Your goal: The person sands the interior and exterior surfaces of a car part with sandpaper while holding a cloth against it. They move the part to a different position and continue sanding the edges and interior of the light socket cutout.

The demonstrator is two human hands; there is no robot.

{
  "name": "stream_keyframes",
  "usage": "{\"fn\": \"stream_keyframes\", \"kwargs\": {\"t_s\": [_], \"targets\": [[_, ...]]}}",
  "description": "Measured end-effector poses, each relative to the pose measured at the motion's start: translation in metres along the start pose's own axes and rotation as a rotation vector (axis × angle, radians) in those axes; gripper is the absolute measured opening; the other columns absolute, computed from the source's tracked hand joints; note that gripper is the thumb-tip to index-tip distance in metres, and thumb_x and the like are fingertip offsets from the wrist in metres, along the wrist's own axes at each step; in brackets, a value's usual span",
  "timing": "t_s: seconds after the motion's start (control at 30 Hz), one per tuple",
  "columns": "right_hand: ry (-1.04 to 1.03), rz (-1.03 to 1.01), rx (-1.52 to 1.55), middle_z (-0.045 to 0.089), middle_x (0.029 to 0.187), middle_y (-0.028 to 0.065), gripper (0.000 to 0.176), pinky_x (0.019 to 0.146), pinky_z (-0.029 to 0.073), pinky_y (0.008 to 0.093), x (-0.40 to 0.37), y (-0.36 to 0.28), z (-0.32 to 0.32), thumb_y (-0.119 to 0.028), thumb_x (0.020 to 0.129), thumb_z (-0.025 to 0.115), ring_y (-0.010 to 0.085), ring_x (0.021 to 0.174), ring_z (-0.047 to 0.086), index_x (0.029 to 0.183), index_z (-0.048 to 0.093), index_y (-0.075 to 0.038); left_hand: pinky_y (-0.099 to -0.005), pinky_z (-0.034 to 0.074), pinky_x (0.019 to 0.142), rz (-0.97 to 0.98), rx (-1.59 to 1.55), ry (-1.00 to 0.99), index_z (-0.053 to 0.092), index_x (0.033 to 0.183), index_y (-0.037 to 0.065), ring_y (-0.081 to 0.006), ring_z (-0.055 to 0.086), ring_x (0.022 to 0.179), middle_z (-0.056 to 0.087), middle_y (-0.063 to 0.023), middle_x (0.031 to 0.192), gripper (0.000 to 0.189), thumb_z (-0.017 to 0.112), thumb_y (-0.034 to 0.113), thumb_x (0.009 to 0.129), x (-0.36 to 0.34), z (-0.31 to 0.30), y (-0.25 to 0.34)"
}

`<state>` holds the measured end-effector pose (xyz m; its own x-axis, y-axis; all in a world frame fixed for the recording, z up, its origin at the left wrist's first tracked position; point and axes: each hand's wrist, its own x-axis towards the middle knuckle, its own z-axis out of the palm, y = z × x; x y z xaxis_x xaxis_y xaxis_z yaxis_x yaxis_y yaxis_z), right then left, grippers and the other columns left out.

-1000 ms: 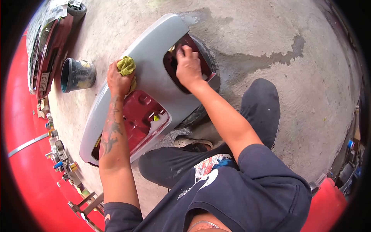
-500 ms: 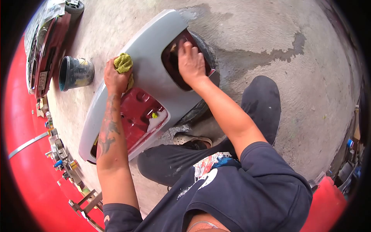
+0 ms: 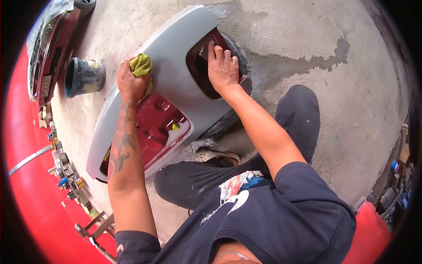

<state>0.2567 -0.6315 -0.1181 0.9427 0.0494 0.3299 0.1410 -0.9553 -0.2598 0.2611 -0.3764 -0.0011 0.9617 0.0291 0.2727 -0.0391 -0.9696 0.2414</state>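
A grey car body panel (image 3: 171, 66), probably a trunk lid, stands tilted before my knees, with dark red paint (image 3: 154, 115) showing through its openings. My left hand (image 3: 132, 83) is closed around a crumpled yellow-green cloth (image 3: 141, 65) at the panel's upper left side. At the upper right opening (image 3: 200, 72) is my right hand (image 3: 223, 70), its fingers bent over the red inner edge. A small brownish patch shows beside those fingertips; whether I grip it cannot be made out. A small yellow-green spot (image 3: 175, 126) lies inside the lower opening.
A dark, paint-smeared bucket (image 3: 90, 77) stands on the concrete floor left of the panel. Beyond it is a dark red car part with a licence plate (image 3: 45, 86). Assorted items line the left and right edges. A wet streak (image 3: 303, 64) marks the floor.
My right hand has shifted slightly right and down within the opening, its fingers now clearer. My left hand keeps hold of the cloth. The whole view has shifted a little.
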Motion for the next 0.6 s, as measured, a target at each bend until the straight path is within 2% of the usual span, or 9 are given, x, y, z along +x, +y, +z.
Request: {"fn": "stream_keyframes", "kwargs": {"t_s": [0.07,0.17,0.27,0.3,0.33,0.4,0.43,0.53,0.6], "targets": [[-0.047,0.034,-0.013,0.048,0.118,0.0066,0.059,0.079,0.045,0.0403,-0.009,-0.002,-0.001,-0.012,0.09,0.054,0.0249,0.1,0.052,0.148,0.043,-0.006,-0.0441,0.048,0.094,-0.014,-0.028,-0.003,0.065,0.116,0.012,-0.0344,0.061,0.109,0.065,-0.0119,0.114,0.052,0.085,0.033,0.074,0.0,0.002,0.002],[-0.016,-0.316,-0.032,0.05,0.119,0.0058,0.054,0.079,0.045,0.0413,-0.016,-0.008,-0.01,-0.016,0.092,0.052,0.0259,0.098,0.054,0.146,0.047,-0.013,-0.0441,0.048,0.094,-0.006,-0.014,-0.01,0.066,0.116,0.012,-0.034,0.06,0.109,0.065,-0.0114,0.115,0.051,0.085,0.033,0.074,0.001,0.002,-0.001],[-0.02,-0.352,0.122,0.049,0.12,0.0066,0.055,0.079,0.047,0.0413,-0.014,0.011,-0.016,-0.014,0.092,0.052,0.0273,0.097,0.056,0.146,0.047,-0.014,-0.0435,0.048,0.095,-0.026,-0.015,-0.02,0.066,0.116,0.012,-0.0336,0.06,0.109,0.065,-0.0112,0.115,0.051,0.085,0.033,0.074,0.0,-0.001,0.004],[-0.025,-0.287,0.227,0.048,0.12,0.0108,0.063,0.078,0.048,0.0422,-0.012,0.014,-0.018,-0.011,0.089,0.057,0.0297,0.094,0.058,0.15,0.044,-0.019,-0.0435,0.048,0.095,-0.03,-0.011,-0.019,0.066,0.116,0.012,-0.0336,0.06,0.109,0.065,-0.0112,0.115,0.051,0.085,0.033,0.074,0.001,-0.001,0.002],[-0.029,-0.289,0.231,0.048,0.12,0.0108,0.063,0.078,0.048,0.0422,-0.012,0.013,-0.019,-0.011,0.089,0.057,0.0297,0.094,0.058,0.15,0.044,-0.019,-0.0434,0.048,0.095,-0.018,-0.022,-0.01,0.066,0.116,0.012,-0.0334,0.06,0.11,0.065,-0.0113,0.115,0.051,0.085,0.033,0.074,0.001,0.0,0.0],[-0.203,-0.069,0.241,0.048,0.117,0.0147,0.075,0.079,0.049,0.0432,-0.013,0.01,-0.024,-0.008,0.083,0.063,0.0318,0.094,0.059,0.153,0.041,-0.023,-0.0432,0.048,0.095,-0.008,-0.035,-0.01,0.066,0.116,0.012,-0.0333,0.06,0.11,0.065,-0.0114,0.115,0.051,0.085,0.033,0.074,0.0,0.003,0.0],[-0.24,-0.042,0.263,0.049,0.117,0.0174,0.084,0.08,0.049,0.0448,-0.011,0.008,-0.019,-0.006,0.079,0.066,0.0334,0.095,0.061,0.156,0.037,-0.027,-0.0432,0.048,0.095,-0.011,-0.034,-0.017,0.066,0.116,0.012,-0.0333,0.06,0.11,0.065,-0.0115,0.115,0.051,0.085,0.033,0.074,0.0,0.002,0.001],[-0.239,-0.019,0.352,0.047,0.124,0.0209,0.085,0.082,0.05,0.0502,-0.011,0.003,-0.019,-0.004,0.077,0.066,0.0376,0.098,0.062,0.154,0.038,-0.026,-0.0431,0.048,0.095,-0.005,-0.017,-0.016,0.066,0.116,0.012,-0.0334,0.06,0.11,0.065,-0.0118,0.114,0.051,0.085,0.033,0.074,0.001,-0.001,0.004],[-0.247,-0.046,0.358,0.048,0.124,0.0195,0.083,0.082,0.049,0.0493,-0.013,0.004,-0.02,-0.005,0.078,0.066,0.0364,0.099,0.062,0.154,0.038,-0.027,-0.043,0.048,0.094,0.002,-0.008,-0.008,0.066,0.116,0.012,-0.0335,0.061,0.11,0.065,-0.012,0.114,0.051,0.084,0.033,0.074,0.001,-0.001,0.003]]}}
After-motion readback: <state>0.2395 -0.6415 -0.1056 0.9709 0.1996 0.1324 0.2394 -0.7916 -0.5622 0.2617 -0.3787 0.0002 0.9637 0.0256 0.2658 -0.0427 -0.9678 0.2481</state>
